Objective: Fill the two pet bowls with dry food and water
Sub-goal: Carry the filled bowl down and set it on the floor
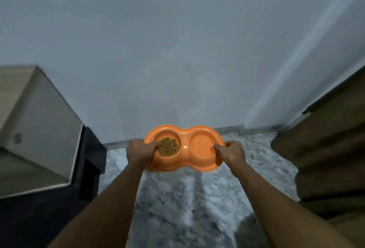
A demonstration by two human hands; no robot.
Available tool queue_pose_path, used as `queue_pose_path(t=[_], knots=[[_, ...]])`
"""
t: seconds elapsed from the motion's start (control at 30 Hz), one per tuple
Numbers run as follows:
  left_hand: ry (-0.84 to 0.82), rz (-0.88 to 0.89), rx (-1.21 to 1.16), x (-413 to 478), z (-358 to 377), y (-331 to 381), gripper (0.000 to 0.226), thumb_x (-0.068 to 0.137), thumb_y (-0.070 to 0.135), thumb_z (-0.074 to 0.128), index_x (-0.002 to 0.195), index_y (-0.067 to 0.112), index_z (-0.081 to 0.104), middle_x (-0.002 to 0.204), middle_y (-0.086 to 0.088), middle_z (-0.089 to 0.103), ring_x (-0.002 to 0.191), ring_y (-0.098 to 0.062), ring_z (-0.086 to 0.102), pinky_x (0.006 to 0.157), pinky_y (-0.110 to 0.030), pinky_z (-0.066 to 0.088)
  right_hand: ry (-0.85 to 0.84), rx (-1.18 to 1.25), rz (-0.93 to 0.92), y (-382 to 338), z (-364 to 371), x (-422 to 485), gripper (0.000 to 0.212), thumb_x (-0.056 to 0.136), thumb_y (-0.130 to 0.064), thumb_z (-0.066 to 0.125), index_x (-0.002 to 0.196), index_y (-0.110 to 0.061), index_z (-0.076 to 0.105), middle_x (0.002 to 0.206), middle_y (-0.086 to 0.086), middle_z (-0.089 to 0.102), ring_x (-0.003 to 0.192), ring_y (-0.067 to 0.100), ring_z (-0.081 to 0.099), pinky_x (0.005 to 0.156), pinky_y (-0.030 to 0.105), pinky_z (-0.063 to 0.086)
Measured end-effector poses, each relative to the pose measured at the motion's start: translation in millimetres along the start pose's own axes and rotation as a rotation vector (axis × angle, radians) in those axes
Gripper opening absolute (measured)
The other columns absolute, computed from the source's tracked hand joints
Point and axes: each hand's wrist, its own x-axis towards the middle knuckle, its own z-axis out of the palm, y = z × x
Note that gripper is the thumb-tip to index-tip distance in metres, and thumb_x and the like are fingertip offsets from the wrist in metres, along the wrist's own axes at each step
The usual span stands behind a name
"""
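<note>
Two ends of the orange bowl (177, 166) are pinched by the left hand (139, 150) and right hand (231, 152), fingers (218, 147) curled over its rim, holding it level near the floor's (177, 198) far edge, probably so the kibble (167, 147) in the left well stays put.

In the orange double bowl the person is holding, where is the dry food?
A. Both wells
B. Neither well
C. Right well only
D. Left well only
D: the brown dry food sits only in the left well of the double bowl; the right well shows no pellets.
</note>
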Motion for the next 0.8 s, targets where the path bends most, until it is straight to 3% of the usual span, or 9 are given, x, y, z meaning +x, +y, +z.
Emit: queue_pose_path(t=[0.1, 0.27, 0.47, 0.6, 0.8], knots=[[0.053, -0.054, -0.025, 13.3, 16.1, -21.3, 0.047, 0.05, 0.038, 0.065, 0.082, 0.003, 0.07, 0.078, -0.014, 0.07, 0.078, -0.032, 0.068, 0.072, -0.04, 0.06, -0.037, -0.005, -0.018, 11.2, 22.7, 21.5, 0.018, 0.078, -0.024, 0.069, 0.088, -0.009, 0.067, 0.084, 0.009, 0.068, 0.08, 0.027, 0.064, 0.076, 0.039, 0.054], [0.125, -0.063, -0.04, 63.0, 55.2, -73.4, 0.032, 0.071, 0.035, 0.072, 0.078, 0.004, 0.068, 0.078, -0.013, 0.069, 0.081, -0.031, 0.067, 0.071, -0.038, 0.058, -0.039, -0.005, -0.017, 47.9, 79.1, 58.1, 0.016, 0.077, -0.024, 0.069, 0.088, -0.012, 0.065, 0.078, 0.006, 0.066, 0.077, 0.027, 0.064, 0.075, 0.039, 0.054], [0.156, -0.077, 0.025, 131.5, 109.8, -148.7, 0.035, 0.067, 0.034, 0.062, 0.082, 0.003, 0.067, 0.084, -0.015, 0.068, 0.086, -0.032, 0.065, 0.071, -0.039, 0.057, -0.004, 0.0, -0.02, 110.7, 157.8, 106.8, 0.011, 0.08, -0.023, 0.068, 0.079, -0.019, 0.057, 0.066, -0.004, 0.057, 0.074, 0.025, 0.059, 0.074, 0.038, 0.051], [0.152, -0.117, 0.039, 180.0, 147.1, -208.2, 0.031, 0.069, 0.027, 0.064, 0.081, -0.001, 0.067, 0.084, -0.018, 0.068, 0.082, -0.033, 0.066, 0.061, -0.033, 0.05, -0.006, -0.023, -0.014, 163.9, 216.9, 143.7, 0.013, 0.08, -0.023, 0.068, 0.077, -0.017, 0.057, 0.064, -0.002, 0.057, 0.074, 0.026, 0.06, 0.076, 0.04, 0.052], [0.187, -0.111, 0.093, 244.2, 199.9, -301.9, 0.034, 0.075, 0.031, 0.064, 0.086, -0.002, 0.066, 0.087, -0.015, 0.066, 0.086, -0.032, 0.063, 0.062, -0.032, 0.044, -0.023, -0.046, -0.024, 241.9, 303.2, 195.0, 0.014, 0.082, -0.024, 0.067, 0.08, -0.012, 0.06, 0.074, 0.006, 0.062, 0.073, 0.027, 0.061, 0.075, 0.041, 0.053]])
